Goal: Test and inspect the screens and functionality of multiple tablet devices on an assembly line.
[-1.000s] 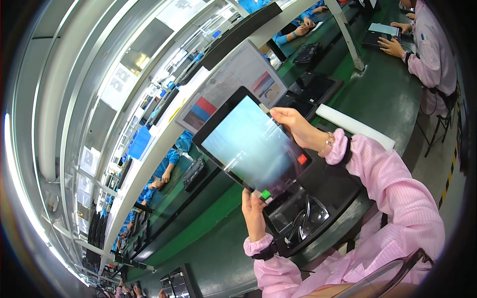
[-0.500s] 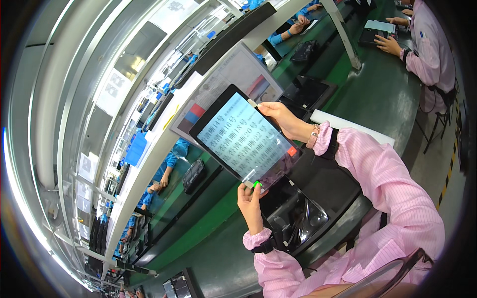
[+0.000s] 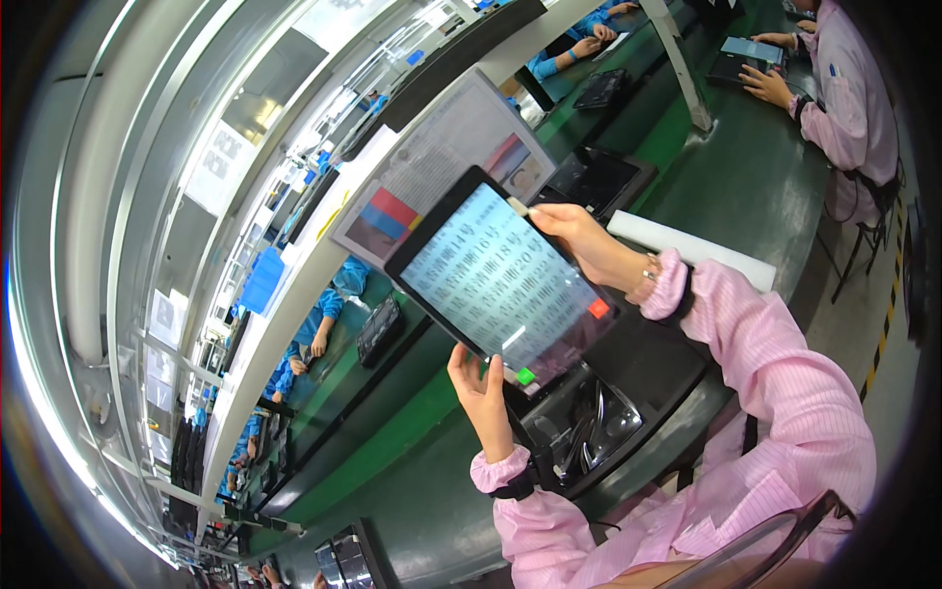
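Observation:
A black-framed tablet is held up tilted above the bench, its lit screen filled with rows of dark characters. A red square and a green square show near the screen's lower edge. My right hand grips the upper right edge, thumb beside a small pale tab. At the lower left edge, my left hand has its thumb at the front and a finger along the side; its other fingers are partly hidden. Below the tablet lies a black tray with a glossy, clear-wrapped dark item in it.
A white foam bar lies right of my right wrist. Behind the tablet stands a printed sheet. Another black tray sits farther along the green bench. A co-worker in pink handles a tablet at the far right.
The tablet has shifted slightly right relative to the view. My left hand has slid from the bottom corner up along the left edge, its thumb and finger farther apart. My right hand keeps its grip.

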Available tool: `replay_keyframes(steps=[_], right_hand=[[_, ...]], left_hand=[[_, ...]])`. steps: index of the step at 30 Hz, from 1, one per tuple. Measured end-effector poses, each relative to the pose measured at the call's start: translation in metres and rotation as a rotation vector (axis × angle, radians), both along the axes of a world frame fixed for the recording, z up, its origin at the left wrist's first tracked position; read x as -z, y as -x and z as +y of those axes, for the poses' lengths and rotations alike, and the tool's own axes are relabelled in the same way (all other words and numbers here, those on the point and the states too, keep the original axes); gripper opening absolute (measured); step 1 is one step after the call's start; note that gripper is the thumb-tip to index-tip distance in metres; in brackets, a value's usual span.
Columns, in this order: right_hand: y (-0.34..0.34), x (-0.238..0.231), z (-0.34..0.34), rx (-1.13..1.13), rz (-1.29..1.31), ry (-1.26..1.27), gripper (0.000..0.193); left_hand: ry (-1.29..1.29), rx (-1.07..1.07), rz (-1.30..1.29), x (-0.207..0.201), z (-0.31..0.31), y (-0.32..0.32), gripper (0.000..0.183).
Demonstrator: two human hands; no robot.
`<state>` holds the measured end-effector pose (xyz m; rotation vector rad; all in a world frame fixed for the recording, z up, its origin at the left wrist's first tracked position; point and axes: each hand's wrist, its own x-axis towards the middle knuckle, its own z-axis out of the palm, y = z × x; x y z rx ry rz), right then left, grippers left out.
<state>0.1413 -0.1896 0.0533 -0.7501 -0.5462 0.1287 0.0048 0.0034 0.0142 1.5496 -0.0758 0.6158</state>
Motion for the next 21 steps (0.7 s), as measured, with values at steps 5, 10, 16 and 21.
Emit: replay_keyframes(steps=[5,10,16,21], right_hand=[[0.041,0.024,-0.034,-0.021,0.002,0.05,0.025],[0.068,0.028,-0.045,0.019,0.057,0.083,0.024],[0.079,0.032,-0.047,0.069,-0.008,0.126,0.021],[0.086,0.036,-0.049,0.051,-0.009,0.096,0.02]], left_hand=[[0.018,0.076,-0.073,-0.02,-0.018,0.015,0.051],[0.097,0.008,-0.085,-0.021,-0.037,0.029,0.049],[0.202,-0.046,-0.094,-0.023,-0.046,0.038,0.045],[0.237,-0.034,-0.102,-0.022,-0.046,0.046,0.051]])
